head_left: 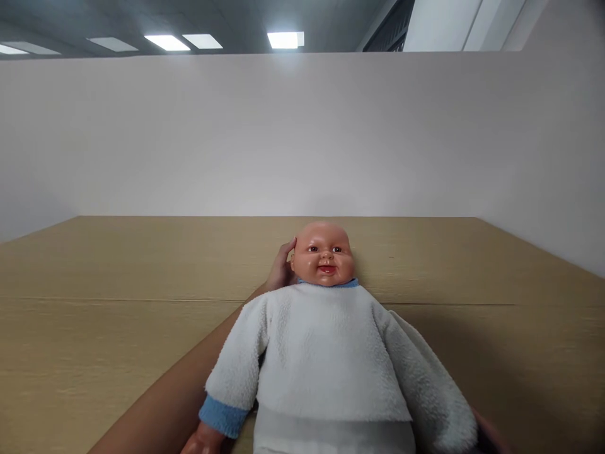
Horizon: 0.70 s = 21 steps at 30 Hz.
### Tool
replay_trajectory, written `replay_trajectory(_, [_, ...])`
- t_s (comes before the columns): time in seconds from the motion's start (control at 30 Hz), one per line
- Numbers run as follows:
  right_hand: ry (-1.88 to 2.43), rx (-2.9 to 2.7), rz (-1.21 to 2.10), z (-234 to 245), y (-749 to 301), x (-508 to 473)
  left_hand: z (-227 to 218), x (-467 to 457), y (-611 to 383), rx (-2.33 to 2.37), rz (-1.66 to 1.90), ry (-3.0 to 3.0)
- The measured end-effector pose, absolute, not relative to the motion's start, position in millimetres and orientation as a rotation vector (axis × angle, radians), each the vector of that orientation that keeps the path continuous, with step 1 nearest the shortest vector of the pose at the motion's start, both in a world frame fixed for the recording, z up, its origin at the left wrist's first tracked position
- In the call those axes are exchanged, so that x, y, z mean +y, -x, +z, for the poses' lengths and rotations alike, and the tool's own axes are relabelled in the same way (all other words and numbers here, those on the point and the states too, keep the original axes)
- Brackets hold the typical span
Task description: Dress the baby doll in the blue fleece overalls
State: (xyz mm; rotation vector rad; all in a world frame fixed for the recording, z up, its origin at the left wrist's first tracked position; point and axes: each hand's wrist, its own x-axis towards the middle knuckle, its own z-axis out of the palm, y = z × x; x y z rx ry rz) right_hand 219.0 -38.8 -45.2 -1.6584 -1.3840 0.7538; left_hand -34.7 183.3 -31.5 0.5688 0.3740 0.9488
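Observation:
A baby doll (331,353) with a bald plastic head, a fluffy white top and blue trim lies face up before me, its lower part cut off by the bottom edge. Reaching along its side, my left hand (282,268) cups the back and side of the head, thumb against it; the other fingers are hidden behind. One doll hand (203,439) pokes out of a blue cuff, while the opposite sleeve (435,384) ends in white. Beside that sleeve, at the lower right, a dark blurred strip of skin shows, perhaps my right arm; my right hand is hidden.
Under the doll is a wide wood-coloured tabletop (118,265) with a seam running across it. A plain white partition (236,139) rises along the far edge and both sides. Ceiling lights (283,40) shine above it.

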Motion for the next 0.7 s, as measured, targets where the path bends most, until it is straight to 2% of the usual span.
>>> replay_trajectory(0.13, [1.379, -1.596, 0.714, -8, -126, 84, -32, 187, 45, 0.381, 0.839, -0.601])
replay_trajectory(0.23, [1.335, -1.659, 0.664, -6, -78, 144, -33, 189, 48, 0.397, 0.812, -0.618])
replay_trajectory(0.43, [1.350, -1.670, 0.685, -29, -71, 160, -35, 195, 53, 0.445, 0.795, -0.646])
replay_trajectory(0.7, [1.385, -1.679, 0.757, -25, -73, 165, -32, 193, 51, 0.487, 0.861, -0.682])
